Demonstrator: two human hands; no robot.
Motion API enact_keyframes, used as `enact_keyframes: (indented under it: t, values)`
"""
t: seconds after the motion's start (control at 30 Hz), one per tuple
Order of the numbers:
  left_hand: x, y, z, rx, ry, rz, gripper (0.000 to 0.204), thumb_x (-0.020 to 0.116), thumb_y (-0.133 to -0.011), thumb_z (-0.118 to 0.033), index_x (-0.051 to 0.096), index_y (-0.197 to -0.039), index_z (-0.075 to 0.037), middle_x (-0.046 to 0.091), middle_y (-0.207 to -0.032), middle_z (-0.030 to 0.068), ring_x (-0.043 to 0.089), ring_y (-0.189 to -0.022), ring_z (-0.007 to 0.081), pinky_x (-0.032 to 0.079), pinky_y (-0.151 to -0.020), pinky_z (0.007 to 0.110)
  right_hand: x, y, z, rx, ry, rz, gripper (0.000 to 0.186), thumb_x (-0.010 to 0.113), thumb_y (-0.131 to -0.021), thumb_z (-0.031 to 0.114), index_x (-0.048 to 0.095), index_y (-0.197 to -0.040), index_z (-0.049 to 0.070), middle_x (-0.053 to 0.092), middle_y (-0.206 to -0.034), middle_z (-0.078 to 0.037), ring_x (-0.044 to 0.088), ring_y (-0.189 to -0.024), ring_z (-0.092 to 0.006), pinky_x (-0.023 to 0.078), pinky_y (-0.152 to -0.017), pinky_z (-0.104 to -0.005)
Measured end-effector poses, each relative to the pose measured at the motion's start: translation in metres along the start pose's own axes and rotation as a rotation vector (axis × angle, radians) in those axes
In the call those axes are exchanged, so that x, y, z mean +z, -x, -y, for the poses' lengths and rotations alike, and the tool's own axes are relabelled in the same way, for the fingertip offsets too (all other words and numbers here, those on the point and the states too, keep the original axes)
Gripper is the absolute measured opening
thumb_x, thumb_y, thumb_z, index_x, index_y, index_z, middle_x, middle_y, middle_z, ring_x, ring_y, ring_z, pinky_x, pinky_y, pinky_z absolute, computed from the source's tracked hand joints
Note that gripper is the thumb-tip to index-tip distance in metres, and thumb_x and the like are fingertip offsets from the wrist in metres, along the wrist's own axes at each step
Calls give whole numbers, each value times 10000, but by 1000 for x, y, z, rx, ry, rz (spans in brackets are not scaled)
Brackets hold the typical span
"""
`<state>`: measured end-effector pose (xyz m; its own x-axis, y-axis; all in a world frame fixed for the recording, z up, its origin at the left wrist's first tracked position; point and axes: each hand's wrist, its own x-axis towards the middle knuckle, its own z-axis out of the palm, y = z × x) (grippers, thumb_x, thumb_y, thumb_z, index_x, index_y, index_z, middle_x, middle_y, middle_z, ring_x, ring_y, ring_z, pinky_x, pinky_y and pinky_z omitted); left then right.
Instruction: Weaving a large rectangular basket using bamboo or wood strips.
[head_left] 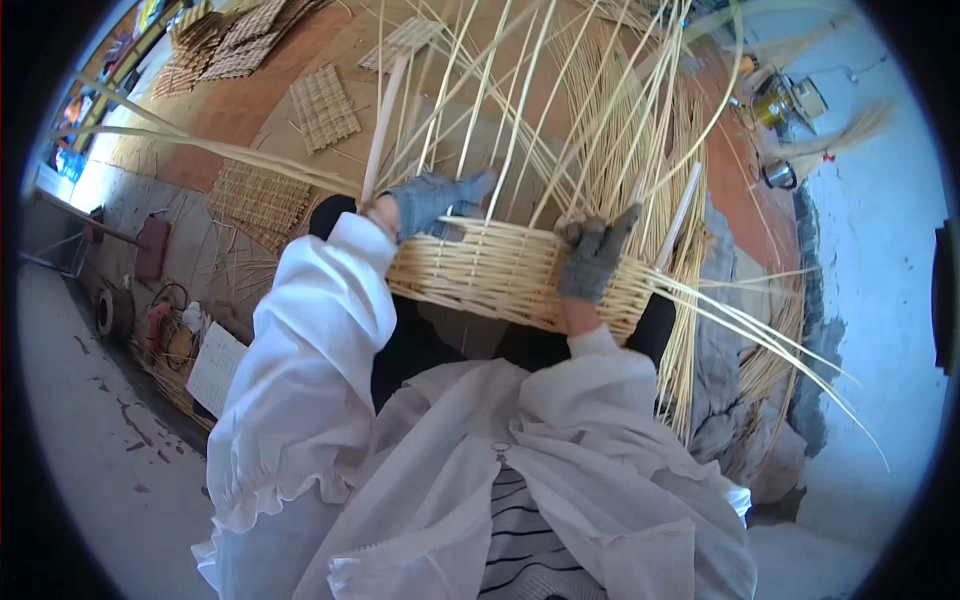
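Observation:
Across my lap lies a half-woven wicker basket wall (480, 262) of pale strands, with tall upright stakes (515, 120) fanning out from its far edge. My left hand (432, 205), in a grey glove with bare wrist, grips the far rim near the left end, thumb on the near side. Farther right, my right hand (594, 260), also gloved in grey, is closed over the same rim; what its fingertips pinch there is hard to make out. A thick white rod (384, 130) rises by my left hand, and a second white rod (680, 215) stands beyond my right hand.
Loose pale strands (640, 130) lie heaped at the far right. Long strand ends (770, 335) stick out rightward, others (220, 150) leftward. Several woven mats (325, 108) lie on the floor. A metal pot (780, 175) stands by the right wall; tools and paper (215, 368) lie left.

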<state>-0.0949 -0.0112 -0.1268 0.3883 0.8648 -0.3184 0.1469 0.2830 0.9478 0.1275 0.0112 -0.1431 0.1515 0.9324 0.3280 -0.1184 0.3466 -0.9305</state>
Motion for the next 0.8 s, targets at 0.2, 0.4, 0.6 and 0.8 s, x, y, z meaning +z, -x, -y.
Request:
enact_keyframes:
  t: [0.2, 0.4, 0.6, 0.8]
  values:
    - [19, -36, -16, -533, -496, -492, 623, 476, -726, -580, 599, -957, -14, 613, -903, 158, 549, -955, 280, 395, -846, 347, 11, 8, 11, -757, 794, -68, 501, 422, -814, 4, 305, -1293, 91, 382, -639, -5, 344, -494, -73, 374, -456, -237]
    - [48, -45, -53, 703, -734, -647, 377, 507, -785, -349, 543, -1074, -109, 425, -1231, 134, 405, -1117, 284, 317, -935, 368, -35, -10, -3, 201, -269, 28, 203, 457, -866, 85, 463, -1067, 54, 401, -653, 25, 383, -517, -66, 381, -485, -215]
    - [48, -61, -47, 492, -635, -453, 345, 399, -848, -342, 542, -1088, -141, 548, -1087, 97, 519, -989, 297, 291, -940, 472, -67, 10, 26, 370, -194, 137, 121, 477, -841, 42, 544, -941, 47, 512, -731, -7, 488, -607, -103, 427, -567, -234]
    - [54, -70, -28, -28, -1336, 104, 359, 313, -885, -315, 524, -1099, -119, 568, -1014, 156, 527, -980, 310, 398, -872, 355, -95, -22, 25, 377, -167, 67, 61, 561, -769, 16, 534, -809, 53, 567, -716, -85, 563, -672, -175, 480, -584, -269]
